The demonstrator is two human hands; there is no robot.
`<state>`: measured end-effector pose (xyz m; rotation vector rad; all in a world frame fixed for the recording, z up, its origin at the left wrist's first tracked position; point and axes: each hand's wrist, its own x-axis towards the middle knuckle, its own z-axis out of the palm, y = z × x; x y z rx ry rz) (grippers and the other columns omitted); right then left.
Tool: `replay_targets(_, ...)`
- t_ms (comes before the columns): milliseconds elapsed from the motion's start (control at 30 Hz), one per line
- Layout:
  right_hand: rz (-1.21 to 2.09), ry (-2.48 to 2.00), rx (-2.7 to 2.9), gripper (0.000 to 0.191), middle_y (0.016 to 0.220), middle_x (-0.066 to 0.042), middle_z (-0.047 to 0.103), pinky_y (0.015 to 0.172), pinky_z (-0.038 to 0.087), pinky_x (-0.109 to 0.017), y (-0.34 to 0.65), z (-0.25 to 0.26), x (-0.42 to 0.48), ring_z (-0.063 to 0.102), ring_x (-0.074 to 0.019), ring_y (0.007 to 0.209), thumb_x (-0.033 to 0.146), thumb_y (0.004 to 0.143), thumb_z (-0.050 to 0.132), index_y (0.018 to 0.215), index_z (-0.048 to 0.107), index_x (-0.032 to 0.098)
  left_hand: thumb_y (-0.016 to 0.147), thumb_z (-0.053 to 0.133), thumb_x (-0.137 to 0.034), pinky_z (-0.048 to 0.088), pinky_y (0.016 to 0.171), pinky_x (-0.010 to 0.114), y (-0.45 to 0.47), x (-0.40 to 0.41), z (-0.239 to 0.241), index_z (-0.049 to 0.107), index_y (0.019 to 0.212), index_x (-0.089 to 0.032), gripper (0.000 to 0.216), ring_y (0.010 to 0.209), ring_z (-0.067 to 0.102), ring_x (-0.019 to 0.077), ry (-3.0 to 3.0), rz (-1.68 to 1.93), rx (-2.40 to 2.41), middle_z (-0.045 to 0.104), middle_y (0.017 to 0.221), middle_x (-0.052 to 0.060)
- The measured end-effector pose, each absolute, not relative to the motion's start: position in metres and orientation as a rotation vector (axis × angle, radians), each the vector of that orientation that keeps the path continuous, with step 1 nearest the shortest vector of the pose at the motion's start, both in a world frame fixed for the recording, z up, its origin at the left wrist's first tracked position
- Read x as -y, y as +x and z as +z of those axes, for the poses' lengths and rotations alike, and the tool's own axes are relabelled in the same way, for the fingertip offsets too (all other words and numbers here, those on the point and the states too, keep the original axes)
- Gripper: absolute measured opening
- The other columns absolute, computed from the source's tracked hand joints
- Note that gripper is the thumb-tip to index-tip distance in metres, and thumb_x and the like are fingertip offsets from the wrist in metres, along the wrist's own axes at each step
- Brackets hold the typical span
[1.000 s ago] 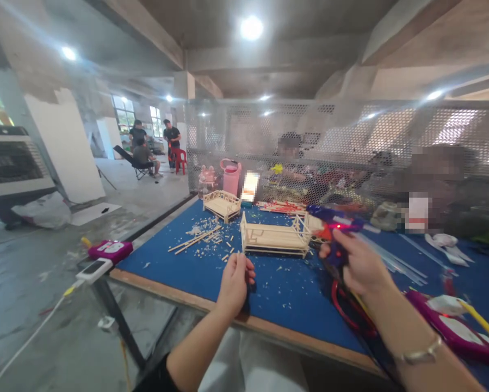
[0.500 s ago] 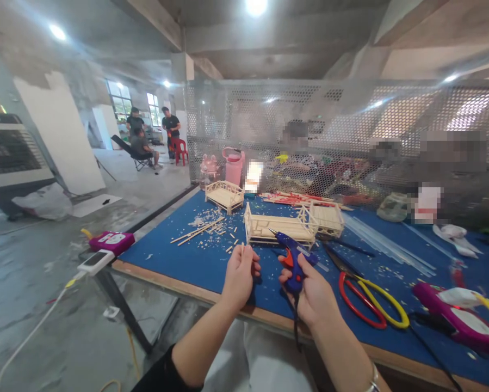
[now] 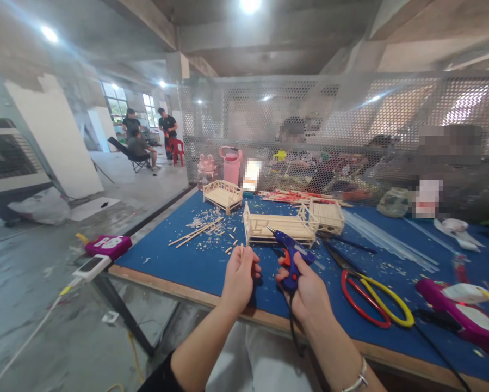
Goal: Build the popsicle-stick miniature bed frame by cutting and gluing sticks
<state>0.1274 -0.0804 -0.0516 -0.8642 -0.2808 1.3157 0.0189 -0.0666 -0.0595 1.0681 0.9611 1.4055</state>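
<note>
- Blue table (image 3: 187,267), strewn with wood scraps (image 3: 203,227), fronts a mesh screen (image 3: 334,125).
- Pink jug (image 3: 231,165) at back: contents hidden.
- Over the near edge, left hand (image 3: 239,276) pinches a stick (image 3: 241,250); right hand (image 3: 308,293) grips a glue gun (image 3: 290,255).

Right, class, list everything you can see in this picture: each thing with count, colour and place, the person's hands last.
blue felt-topped table: one, blue, across the foreground
grey perforated metal screen: one, grey, behind the table
small wooden stick-built bed frames: three, pale, mid-table
loose thin wooden sticks: a scatter, pale, left of the frames
red-and-yellow-handled metal scissors: one pair, near right of table
clear plastic glue rods: several, clear, far right
pink lidded plastic jug: one, pink, by the screen
blue plastic hot-glue gun: one, blue, held above the near edge
short pale wooden stick: one or two, pale, pinched upright
left hand: closed on the stick
right hand: gripping the gun
</note>
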Motion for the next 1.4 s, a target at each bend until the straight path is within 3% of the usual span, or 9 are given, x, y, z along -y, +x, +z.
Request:
replay_targets(267,1.31,-0.84,0.337,0.019,0.054,0.005,0.053,0.039,0.043,-0.015,0.129,-0.057,0.078,0.043,-0.0034,0.039,0.035,0.073,0.061,0.071,0.054,0.018,0.073,0.052,-0.059,0.037,0.048,0.017,0.02,0.065,-0.061,0.048,0.069,-0.016,0.043,0.049,0.045,0.0064,1.065,1.408,-0.96,0.049,0.055,-0.003)
replay_targets(667,1.334,-0.854,0.238,0.019,0.051,0.004,0.053,0.038,0.04,-0.014,0.125,-0.044,0.082,0.042,-0.0033,0.038,0.028,0.082,0.051,0.067,0.053,0.016,0.073,0.051,-0.059,0.037,0.049,0.017,0.02,0.065,-0.061,0.048,0.069,-0.016,0.043,0.05,0.045,0.0062,1.076,1.408,-0.959,0.049,0.055,-0.004)
replay_targets(1067,1.282,-0.886,0.255,0.02,0.047,0.007,0.051,0.038,0.038,-0.014,0.121,-0.043,0.08,0.04,-0.0033,0.037,0.03,0.072,0.063,0.069,0.049,0.016,0.071,0.053,-0.059,0.038,0.048,0.017,0.019,0.064,-0.061,0.048,0.068,-0.016,0.044,0.049,0.046,0.0059,1.065,1.423,-0.943,0.05,0.056,-0.004)
replay_targets(1400,1.26,-0.901,0.275,0.018,0.048,0.006,0.052,0.037,0.037,-0.015,0.12,-0.042,0.081,0.041,-0.0037,0.036,0.03,0.077,0.056,0.069,0.05,0.015,0.073,0.053,-0.058,0.037,0.047,0.017,0.019,0.064,-0.062,0.049,0.068,-0.016,0.042,0.048,0.045,0.0057,1.074,1.423,-0.936,0.05,0.055,-0.004)
